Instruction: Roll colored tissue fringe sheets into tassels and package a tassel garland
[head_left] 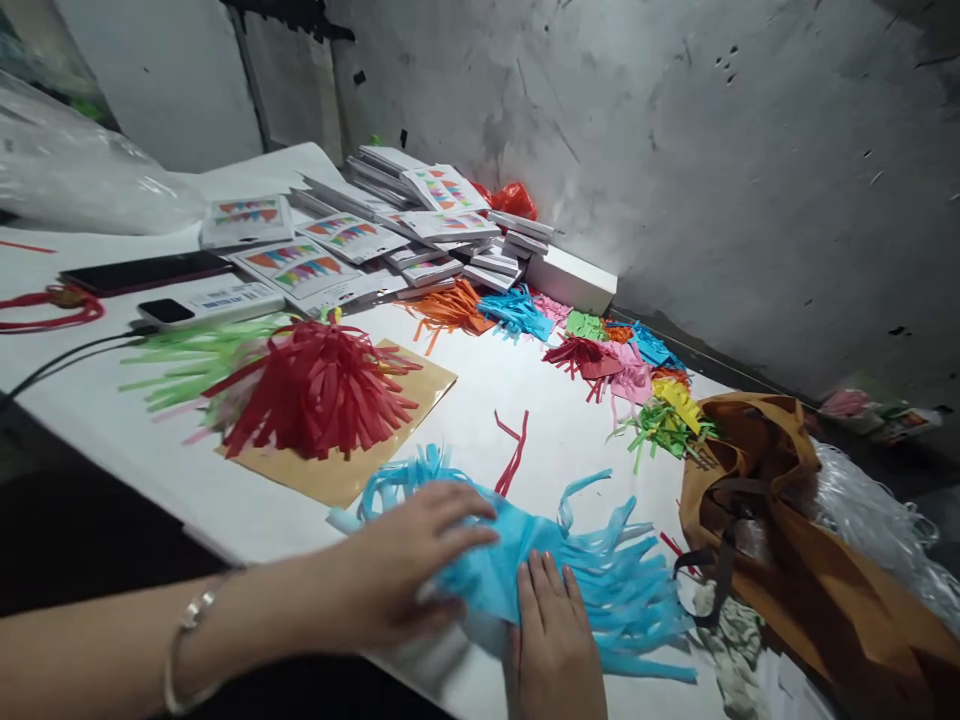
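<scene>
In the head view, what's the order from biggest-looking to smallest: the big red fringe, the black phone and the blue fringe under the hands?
1. Blue fringe, though it is also nearest the camera, so its real size lead is unsure
2. Red fringe
3. Phone

Dim, shadowy edges surround a brighter white tabletop (581, 430).

On my feed I count two hands (551, 620), one large blue fringe (517, 530), one black phone (146, 273), probably over five printed packets (300, 265).
</scene>
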